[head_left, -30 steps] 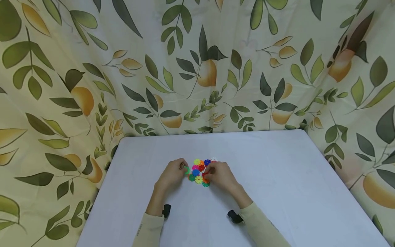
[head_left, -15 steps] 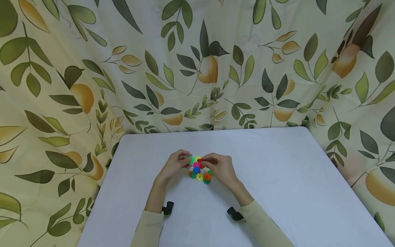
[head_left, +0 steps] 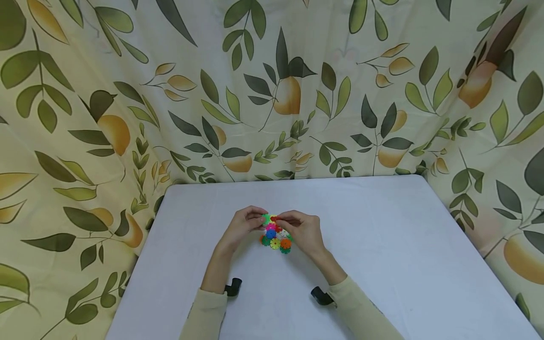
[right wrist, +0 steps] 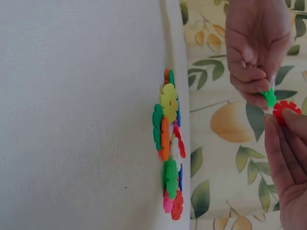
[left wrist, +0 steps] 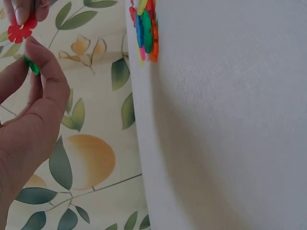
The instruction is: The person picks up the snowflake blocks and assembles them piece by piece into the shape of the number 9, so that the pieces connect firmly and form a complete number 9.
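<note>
Left hand (head_left: 244, 224) and right hand (head_left: 305, 230): raised farther off the pile than a second ago, closer together
Left grip: narrow, pinching a green notched disc (left wrist: 32, 66)
Right grip: narrow, pinching a red notched disc (right wrist: 282, 108)
Held discs: above the table (head_left: 365, 241), near each other
Multicoloured pile (head_left: 275, 243): on the table, below

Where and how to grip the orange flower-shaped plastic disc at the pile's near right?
Likely best: pinch the orange disc by its notched rim, coming from the person's near side. It's thin and lies roughly flat over a green flower-shaped plastic disc, and its near edge is uncovered.
</note>
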A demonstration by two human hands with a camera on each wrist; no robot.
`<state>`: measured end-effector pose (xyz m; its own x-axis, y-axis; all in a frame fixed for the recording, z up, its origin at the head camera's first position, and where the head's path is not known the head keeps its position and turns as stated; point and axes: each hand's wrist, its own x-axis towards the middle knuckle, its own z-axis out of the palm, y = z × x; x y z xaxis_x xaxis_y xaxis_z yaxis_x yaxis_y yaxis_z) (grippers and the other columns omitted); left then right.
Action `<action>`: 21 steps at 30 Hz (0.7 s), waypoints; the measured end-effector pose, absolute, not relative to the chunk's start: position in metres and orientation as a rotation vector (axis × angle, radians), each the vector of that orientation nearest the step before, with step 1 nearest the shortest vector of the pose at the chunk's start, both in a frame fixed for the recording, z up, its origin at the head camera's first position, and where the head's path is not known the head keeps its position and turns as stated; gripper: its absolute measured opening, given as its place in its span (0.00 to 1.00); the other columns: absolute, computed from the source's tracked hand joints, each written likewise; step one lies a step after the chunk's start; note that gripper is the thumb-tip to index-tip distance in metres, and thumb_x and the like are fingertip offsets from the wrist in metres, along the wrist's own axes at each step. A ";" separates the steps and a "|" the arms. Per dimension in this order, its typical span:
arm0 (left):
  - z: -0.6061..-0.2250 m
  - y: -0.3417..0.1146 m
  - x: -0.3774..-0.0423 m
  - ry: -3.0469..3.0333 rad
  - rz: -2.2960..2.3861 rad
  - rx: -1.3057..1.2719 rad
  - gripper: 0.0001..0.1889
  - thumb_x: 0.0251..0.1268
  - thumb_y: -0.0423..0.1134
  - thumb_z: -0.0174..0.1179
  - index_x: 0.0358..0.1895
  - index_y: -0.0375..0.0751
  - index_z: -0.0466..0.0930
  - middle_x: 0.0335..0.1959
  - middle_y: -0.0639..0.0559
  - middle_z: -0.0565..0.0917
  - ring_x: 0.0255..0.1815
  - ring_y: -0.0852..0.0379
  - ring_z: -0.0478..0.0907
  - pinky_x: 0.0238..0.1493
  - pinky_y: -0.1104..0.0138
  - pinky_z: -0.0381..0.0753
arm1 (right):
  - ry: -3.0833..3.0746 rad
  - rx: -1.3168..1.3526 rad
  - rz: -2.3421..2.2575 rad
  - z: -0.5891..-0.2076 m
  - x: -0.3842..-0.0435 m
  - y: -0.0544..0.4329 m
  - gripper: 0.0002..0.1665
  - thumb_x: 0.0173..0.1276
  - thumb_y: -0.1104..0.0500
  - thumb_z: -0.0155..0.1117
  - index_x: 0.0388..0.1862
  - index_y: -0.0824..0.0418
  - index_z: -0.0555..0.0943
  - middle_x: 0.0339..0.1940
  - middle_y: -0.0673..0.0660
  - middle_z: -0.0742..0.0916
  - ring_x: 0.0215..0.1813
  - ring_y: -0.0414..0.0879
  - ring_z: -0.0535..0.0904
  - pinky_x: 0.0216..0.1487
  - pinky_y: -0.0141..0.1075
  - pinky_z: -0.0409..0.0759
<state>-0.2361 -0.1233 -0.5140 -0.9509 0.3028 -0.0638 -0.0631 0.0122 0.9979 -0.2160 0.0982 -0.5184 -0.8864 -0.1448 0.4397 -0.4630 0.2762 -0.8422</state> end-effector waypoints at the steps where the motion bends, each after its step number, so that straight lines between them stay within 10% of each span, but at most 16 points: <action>1: -0.514 -0.123 -0.236 2.028 2.027 0.247 0.14 0.75 0.33 0.62 0.58 0.29 0.79 0.46 0.40 0.85 0.50 0.28 0.82 0.58 0.47 0.84 | -2.271 0.556 1.650 -0.518 -0.216 0.098 0.07 0.64 0.65 0.78 0.40 0.58 0.92 0.37 0.50 0.93 0.37 0.40 0.90 0.41 0.34 0.88; 11: -0.511 -0.119 -0.234 1.984 2.037 0.208 0.13 0.74 0.30 0.63 0.56 0.27 0.81 0.45 0.41 0.86 0.49 0.26 0.82 0.53 0.55 0.87 | -2.242 0.577 1.706 -0.521 -0.217 0.099 0.07 0.64 0.66 0.77 0.41 0.59 0.91 0.37 0.52 0.93 0.37 0.45 0.91 0.41 0.34 0.88; 21: -0.509 -0.117 -0.234 1.882 2.097 0.091 0.13 0.71 0.26 0.65 0.54 0.22 0.81 0.38 0.45 0.87 0.31 0.55 0.85 0.39 0.68 0.87 | -2.235 0.636 1.737 -0.520 -0.219 0.099 0.08 0.63 0.70 0.76 0.39 0.60 0.92 0.37 0.59 0.93 0.38 0.53 0.91 0.41 0.33 0.88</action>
